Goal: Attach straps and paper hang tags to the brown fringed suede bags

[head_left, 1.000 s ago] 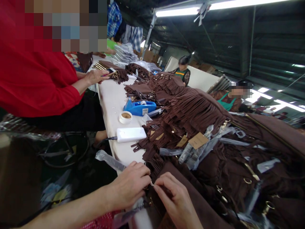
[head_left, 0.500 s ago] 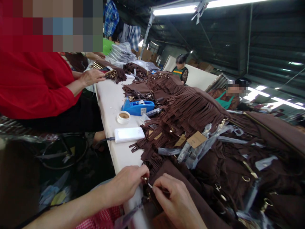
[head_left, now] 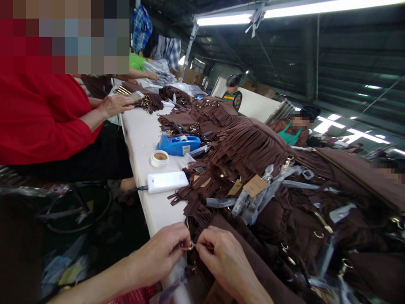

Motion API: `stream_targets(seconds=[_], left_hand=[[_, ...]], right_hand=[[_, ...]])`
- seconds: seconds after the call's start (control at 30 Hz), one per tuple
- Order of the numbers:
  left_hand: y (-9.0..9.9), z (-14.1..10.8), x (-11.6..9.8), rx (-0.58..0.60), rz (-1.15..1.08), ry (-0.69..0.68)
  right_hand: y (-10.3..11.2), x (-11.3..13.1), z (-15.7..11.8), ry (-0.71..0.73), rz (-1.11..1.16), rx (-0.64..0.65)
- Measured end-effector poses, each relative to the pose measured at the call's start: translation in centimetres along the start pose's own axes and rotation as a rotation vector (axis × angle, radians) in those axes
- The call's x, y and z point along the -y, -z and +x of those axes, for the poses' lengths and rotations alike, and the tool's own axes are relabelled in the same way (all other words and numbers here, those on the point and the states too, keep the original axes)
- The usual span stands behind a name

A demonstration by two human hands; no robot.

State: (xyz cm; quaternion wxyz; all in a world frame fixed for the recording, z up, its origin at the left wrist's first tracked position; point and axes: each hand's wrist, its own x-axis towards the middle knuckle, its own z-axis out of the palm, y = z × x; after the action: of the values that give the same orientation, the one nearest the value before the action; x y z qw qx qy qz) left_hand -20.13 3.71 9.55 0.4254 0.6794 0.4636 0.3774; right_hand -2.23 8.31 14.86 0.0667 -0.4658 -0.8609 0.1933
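At the table's front edge my left hand point(head_left: 169, 247) is closed in a pinch on a small gold metal ring point(head_left: 190, 246). My right hand point(head_left: 223, 255) faces it from the right, thumb and fingertips pressed together beside the ring. What those fingertips pinch is too small to make out. Under both hands lies a dark brown bag point(head_left: 249, 245), with fringe point(head_left: 202, 216) along its near left side.
A white power bank point(head_left: 167, 181) with a cable, an open round tub point(head_left: 160, 158) and a blue tape dispenser point(head_left: 179, 145) stand on the white table point(head_left: 136, 126). Brown fringed bags point(head_left: 253, 135) with tags point(head_left: 255, 185) are piled right. A co-worker in red point(head_left: 47, 118) sits left.
My hands have come closer together, and the gold ring now shows between their fingertips. A thin white bit at my right fingertips no longer shows. The view has shifted slightly.
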Motion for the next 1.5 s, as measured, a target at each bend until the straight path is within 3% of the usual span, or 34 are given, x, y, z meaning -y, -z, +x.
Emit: stream_targets(seconds=[0.27,0.57,0.67,1.03,1.2,1.5], left_hand=[[0.2,-0.5,-0.2,-0.002,-0.08,-0.018],[0.2,0.2,-1.1,-0.038,-0.09,0.22],[0.2,0.4,-1.0,-0.038,-0.046,0.217],[0.5,1.0,-1.3,0.064,0.012,0.191],[1.1,1.7,-0.9,0.182,0.054,0.114],[2.6,2.8,-1.9,0.359,0.062,0.264]], right_hand=[[-0.7,-0.1,0.1,0.039,0.002,-0.03],[-1.9,-0.6,-0.2,0.087,0.042,-0.032],[-2.1,-0.8,-0.2,0.099,0.017,-0.031],[-2.7,-1.2,-0.1,0.125,0.053,-0.002],[-2.5,-1.1,-0.3,0.143,0.04,0.011],[-2.4,-1.5,-0.4,0.256,-0.001,0.001]])
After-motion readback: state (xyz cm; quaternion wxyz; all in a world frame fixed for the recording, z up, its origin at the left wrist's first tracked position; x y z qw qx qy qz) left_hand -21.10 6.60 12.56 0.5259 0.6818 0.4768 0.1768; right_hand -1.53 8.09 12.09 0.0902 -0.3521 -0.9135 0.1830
